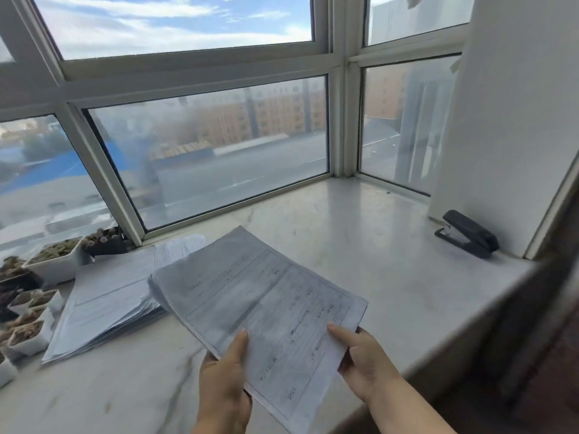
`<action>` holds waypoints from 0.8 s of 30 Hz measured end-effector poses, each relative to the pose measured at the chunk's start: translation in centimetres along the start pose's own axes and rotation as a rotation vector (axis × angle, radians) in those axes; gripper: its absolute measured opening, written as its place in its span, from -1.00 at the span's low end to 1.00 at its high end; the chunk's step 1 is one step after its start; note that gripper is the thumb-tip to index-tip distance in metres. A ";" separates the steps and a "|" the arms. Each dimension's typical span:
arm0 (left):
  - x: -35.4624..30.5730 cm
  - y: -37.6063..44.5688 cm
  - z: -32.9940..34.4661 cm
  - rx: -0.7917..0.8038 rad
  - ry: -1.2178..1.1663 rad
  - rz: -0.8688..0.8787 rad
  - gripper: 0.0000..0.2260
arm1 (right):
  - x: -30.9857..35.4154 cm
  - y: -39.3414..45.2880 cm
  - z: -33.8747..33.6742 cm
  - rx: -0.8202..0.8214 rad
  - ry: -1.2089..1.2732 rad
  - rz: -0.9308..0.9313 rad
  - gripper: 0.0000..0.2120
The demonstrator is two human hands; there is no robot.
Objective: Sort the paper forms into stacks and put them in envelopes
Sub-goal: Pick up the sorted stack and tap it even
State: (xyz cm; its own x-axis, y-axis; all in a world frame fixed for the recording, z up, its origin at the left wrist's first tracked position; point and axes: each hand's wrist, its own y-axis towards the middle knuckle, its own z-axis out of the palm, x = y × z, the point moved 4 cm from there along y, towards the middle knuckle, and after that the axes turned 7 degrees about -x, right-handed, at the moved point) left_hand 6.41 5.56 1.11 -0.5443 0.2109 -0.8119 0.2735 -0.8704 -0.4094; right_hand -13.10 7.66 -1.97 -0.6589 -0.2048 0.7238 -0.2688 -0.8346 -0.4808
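Held above the near middle of the pale marble-veined window ledge (360, 239): a thin sheaf of white printed paper forms (250, 296), tilted, far corner pointing toward the window. Gripped at the near left edge by the left hand (224, 383), thumb flat on the top sheet, remaining fingers hidden beneath the paper. Pinched at the near right corner by the right hand (365, 360), thumb on top, other fingers curled under the edge and mostly concealed. Both forearms cut off by the bottom frame edge.

Printed on the top sheet: a ruled table with rows of small characters, too blurred to read. No legible brand or label anywhere.

Lying on the ledge to the left, just beside the held sheaf and partly overlapped by it: a thick loose stack of white printed sheets (106, 305), edges fanned, print illegible.

Further left, cut off by the frame edge: white rectangular planter pots with small succulents (50, 261).

Far right, against the white wall: a black desktop stapler (466, 238), small white marking on its side unreadable.

Beyond the white-framed window (200, 79): hazy glass, buildings indistinct.
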 end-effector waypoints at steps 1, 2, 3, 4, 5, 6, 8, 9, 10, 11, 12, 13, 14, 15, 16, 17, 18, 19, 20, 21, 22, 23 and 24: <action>-0.8 0.5 0.1 0.023 0.024 0.032 -0.81 | 1.0 0.8 -0.5 0.004 0.009 0.003 -0.82; -1.4 1.2 0.2 0.056 0.053 0.065 -0.78 | 2.1 1.5 -0.9 0.022 -0.009 -0.002 -0.83; -2.2 1.7 0.4 0.099 0.080 0.098 -0.77 | 3.3 2.3 -1.0 0.063 -0.070 -0.021 -0.82; -3.0 2.2 0.5 0.141 0.109 0.131 -0.76 | 4.3 3.0 -0.9 0.119 -0.178 -0.044 -0.79; -3.8 2.6 0.7 0.192 0.144 0.164 -0.75 | 5.3 3.6 -0.4 0.186 -0.304 -0.073 -0.71; -4.6 3.0 0.8 0.244 0.187 0.196 -0.68 | 6.2 4.1 0.2 0.250 -0.426 -0.098 -0.61; -6.0 3.7 1.4 0.341 0.286 0.247 -0.43 | 7.6 4.9 1.9 0.360 -0.579 -0.150 -0.49; -6.5 3.9 1.6 0.366 0.329 0.274 -0.35 | 8.2 5.2 2.9 0.410 -0.605 -0.185 -0.51; -6.8 4.0 1.9 0.387 0.364 0.306 -0.35 | 8.5 5.3 4.0 0.463 -0.607 -0.222 -0.56; -6.9 4.0 2.2 0.410 0.390 0.350 -0.43 | 8.6 5.3 5.0 0.506 -0.586 -0.263 -0.62; -6.9 4.1 2.5 0.428 0.400 0.398 -0.60 | 8.6 5.3 5.8 0.524 -0.552 -0.303 -0.67; -6.9 4.2 2.8 0.431 0.402 0.449 -0.78 | 8.5 5.2 6.4 0.518 -0.512 -0.340 -0.71; -6.9 4.4 2.9 0.421 0.393 0.492 -0.87 | 8.4 5.2 6.9 0.499 -0.474 -0.376 -0.74; -7.0 4.5 3.1 0.415 0.375 0.531 -0.81 | 8.4 5.2 7.2 0.482 -0.441 -0.410 -0.76; -7.3 4.4 3.3 0.419 0.343 0.557 -0.75 | 8.4 5.2 7.5 0.478 -0.414 -0.437 -0.76; -7.6 4.6 3.5 0.423 0.301 0.577 -0.72 | 8.4 5.2 7.7 0.485 -0.398 -0.460 -0.75; -7.8 4.7 3.5 0.432 0.256 0.583 -0.71 | 8.5 5.3 7.8 0.496 -0.396 -0.478 -0.74; -7.9 5.2 3.5 0.436 0.228 0.581 -0.69 | 8.4 5.4 7.9 0.510 -0.405 -0.491 -0.73; -7.8 5.8 3.2 0.435 0.212 0.571 -0.65 | 8.1 5.5 8.0 0.526 -0.421 -0.492 -0.72; -7.3 6.7 2.8 0.441 0.201 0.543 -0.63 | 7.5 5.8 7.9 0.537 -0.447 -0.484 -0.72; -6.5 7.5 2.3 0.441 0.203 0.496 -0.62 | 6.6 6.1 7.6 0.536 -0.481 -0.470 -0.72; -5.5 8.2 1.8 0.435 0.219 0.437 -0.60 | 5.6 6.5 7.2 0.519 -0.512 -0.455 -0.70; -4.7 8.6 1.5 0.424 0.233 0.385 -0.57 | 4.7 6.8 6.9 0.497 -0.525 -0.437 -0.69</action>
State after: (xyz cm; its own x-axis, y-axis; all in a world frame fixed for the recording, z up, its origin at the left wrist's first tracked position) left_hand 10.17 -3.55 2.04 -0.2686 -0.1031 -0.9577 0.0506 -0.9944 0.0929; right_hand -13.18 -2.50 1.55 -0.1227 0.0806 0.9892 -0.0026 -0.9967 0.0809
